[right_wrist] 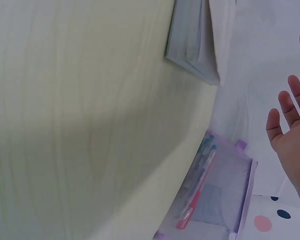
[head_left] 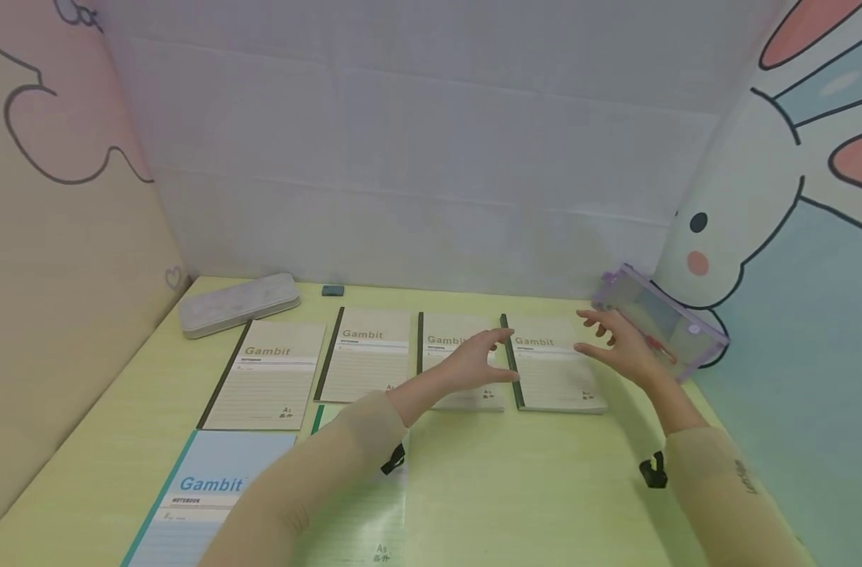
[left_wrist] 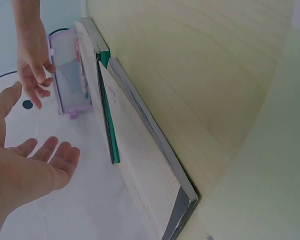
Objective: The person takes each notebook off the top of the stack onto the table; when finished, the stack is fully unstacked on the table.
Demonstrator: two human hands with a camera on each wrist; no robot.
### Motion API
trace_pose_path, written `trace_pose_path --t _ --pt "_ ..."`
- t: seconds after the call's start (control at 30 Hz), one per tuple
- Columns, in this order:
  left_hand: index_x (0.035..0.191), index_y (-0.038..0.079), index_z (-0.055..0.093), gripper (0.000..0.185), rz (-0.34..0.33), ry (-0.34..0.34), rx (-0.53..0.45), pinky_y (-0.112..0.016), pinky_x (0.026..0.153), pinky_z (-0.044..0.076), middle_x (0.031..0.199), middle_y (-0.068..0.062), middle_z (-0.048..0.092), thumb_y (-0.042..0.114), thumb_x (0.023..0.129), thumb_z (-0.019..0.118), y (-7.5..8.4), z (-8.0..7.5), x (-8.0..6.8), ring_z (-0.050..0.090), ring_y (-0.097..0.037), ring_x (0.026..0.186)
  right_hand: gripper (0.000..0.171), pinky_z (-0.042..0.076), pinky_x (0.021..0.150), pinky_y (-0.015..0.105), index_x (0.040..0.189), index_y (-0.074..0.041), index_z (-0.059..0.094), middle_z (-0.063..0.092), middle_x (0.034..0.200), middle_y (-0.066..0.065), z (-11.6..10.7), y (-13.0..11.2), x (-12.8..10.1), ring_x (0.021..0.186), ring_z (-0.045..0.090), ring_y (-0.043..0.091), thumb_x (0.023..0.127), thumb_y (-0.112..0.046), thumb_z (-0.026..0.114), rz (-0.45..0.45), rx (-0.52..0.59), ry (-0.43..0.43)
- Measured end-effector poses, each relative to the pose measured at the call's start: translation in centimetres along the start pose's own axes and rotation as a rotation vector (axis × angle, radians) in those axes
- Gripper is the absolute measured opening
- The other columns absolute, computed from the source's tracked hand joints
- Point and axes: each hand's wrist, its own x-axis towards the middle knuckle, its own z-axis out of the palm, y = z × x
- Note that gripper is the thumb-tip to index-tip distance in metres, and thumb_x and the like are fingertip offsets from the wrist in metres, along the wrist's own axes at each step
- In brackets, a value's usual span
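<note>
Above the third cream notebook (head_left: 448,324) of the back row hovers my left hand (head_left: 476,362), its thumb and fingers spread apart around nothing. My right hand (head_left: 618,346) hangs in the air just past the right edge of the rightmost cream notebook (head_left: 554,372), fingers loosely bent toward the left hand. That rightmost notebook lies between the two hands, with its dark spine to the left. The left wrist view shows the left palm (left_wrist: 27,172) free of any object. In the right wrist view the right hand (right_wrist: 296,135) also holds nothing.
More cream notebooks (head_left: 264,386) continue the row leftward. A blue notebook (head_left: 211,461) lies front left; my left forearm partly covers a green one (head_left: 360,512). Behind are a grey pencil case (head_left: 239,305) and small dark block (head_left: 333,290). A purple-edged pouch (head_left: 660,323) with pens leans at right.
</note>
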Motion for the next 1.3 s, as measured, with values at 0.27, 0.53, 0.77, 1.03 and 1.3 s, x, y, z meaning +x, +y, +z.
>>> trace_pose_path --t 0.27,0.53,0.77,1.03,1.3 --pt "0.152 0.021 0.02 0.09 -0.067 -0.002 -0.008 -0.041 0.109 0.032 0.151 -0.004 0.033 0.042 0.081 0.072 -0.7 1.7 2.7 0.032 -0.023 0.138 0.068 0.043 0.083 0.053 0.142 -0.005 0.039 0.041 0.139 0.02 1.0 2.6 -0.8 0.112 0.045 0.038 0.087 -0.029 0.069 0.134 0.078 -0.142" --pt "0.152 0.016 0.014 0.097 -0.137 -0.032 0.067 -0.038 0.111 0.031 0.154 -0.006 0.027 0.039 0.08 0.074 -0.7 3.3 3.6 0.03 -0.025 0.139 0.08 0.025 0.1 0.068 0.146 -0.006 0.032 0.025 0.149 0.026 2.3 4.7 -1.1 0.132 0.025 0.049 0.082 -0.031 0.073 0.19 0.142 -0.256" --pt "0.152 0.015 0.013 0.096 -0.183 -0.047 0.065 -0.038 0.111 0.031 0.154 -0.007 0.027 0.038 0.081 0.073 -1.0 4.0 3.9 0.031 -0.025 0.139 0.085 0.013 0.104 0.069 0.147 -0.011 0.031 0.02 0.151 0.027 2.6 4.9 -1.0 0.136 0.014 0.051 0.079 -0.037 0.075 0.241 0.112 -0.347" --pt "0.152 0.012 0.015 0.093 -0.177 -0.067 0.128 -0.035 0.109 0.034 0.152 -0.009 0.031 0.035 0.082 0.073 -1.1 4.1 3.9 0.036 -0.025 0.136 0.086 0.013 0.105 0.068 0.148 -0.011 0.03 0.02 0.15 0.029 2.7 4.7 -1.0 0.136 0.014 0.052 0.08 -0.039 0.074 0.276 0.107 -0.385" --pt "0.152 0.014 0.018 0.091 -0.157 -0.085 0.163 -0.034 0.109 0.034 0.151 -0.007 0.033 0.038 0.082 0.072 -1.5 4.0 4.0 0.036 -0.024 0.136 0.084 0.014 0.105 0.068 0.146 -0.009 0.032 0.022 0.15 0.028 2.7 4.4 -1.0 0.136 0.014 0.052 0.08 -0.041 0.073 0.289 0.092 -0.39"
